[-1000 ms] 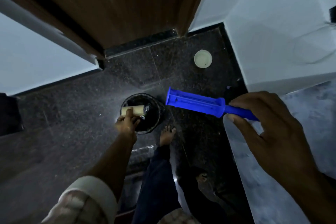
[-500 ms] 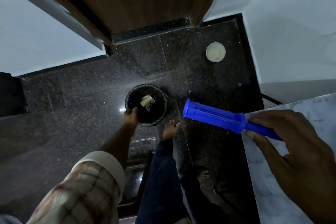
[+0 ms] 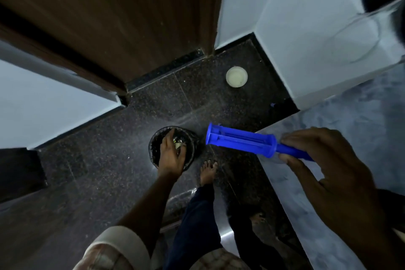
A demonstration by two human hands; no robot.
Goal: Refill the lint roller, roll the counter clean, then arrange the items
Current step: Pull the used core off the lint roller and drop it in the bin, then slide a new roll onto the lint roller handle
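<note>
1. the right hand (image 3: 328, 173) has its fingers (image 3: 291, 138) closed around the thin handle of the bright blue plastic lint roller (image 3: 243, 141). it holds the roller roughly level in the air, over the edge of the pale grey marbled desk (image 3: 361, 116) and above the dark floor.
2. the roller's ribbed spindle is bare, with no sticky roll on it. keeping it up and off to the side looks like a way to leave it ready for a fresh roll while the other hand is busy below.
3. the left hand (image 3: 172, 155) reaches down over the small round black bin (image 3: 190, 140) standing on the dark speckled granite floor (image 3: 98, 160). its fingers are loosely curled and seem to grip nothing; a pale scrap shows just by the fingertips, and whether they touch it cannot be told.
4. the bin holds that pale piece and some light litter; it is too dim to name more. judging by the bare spindle, the refill step is only partly done.
5. a round white lid-like disc (image 3: 236, 76) lies on the floor near the wall corner, well apart from the bin.
</note>
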